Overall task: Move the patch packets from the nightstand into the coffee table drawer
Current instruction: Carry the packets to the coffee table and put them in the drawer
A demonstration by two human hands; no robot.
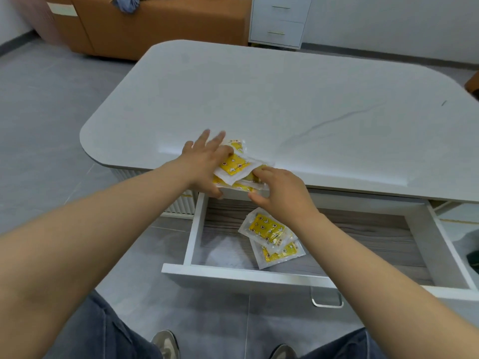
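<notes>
Packets (234, 167) sit stacked at the bench (285, 99) edge; left grip (204, 161) clasps them, right grip (280, 187) pinches one. Others (269, 234) lie in the drawer (233, 274).

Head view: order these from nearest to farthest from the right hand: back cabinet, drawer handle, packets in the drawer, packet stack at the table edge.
1. Stack, at the table edge, pinched by the right hand.
2. Loose packets, in the drawer, below the hand.
3. Handle, on the drawer's front, toward the person.
4. Cabinet, by the far wall.
</notes>
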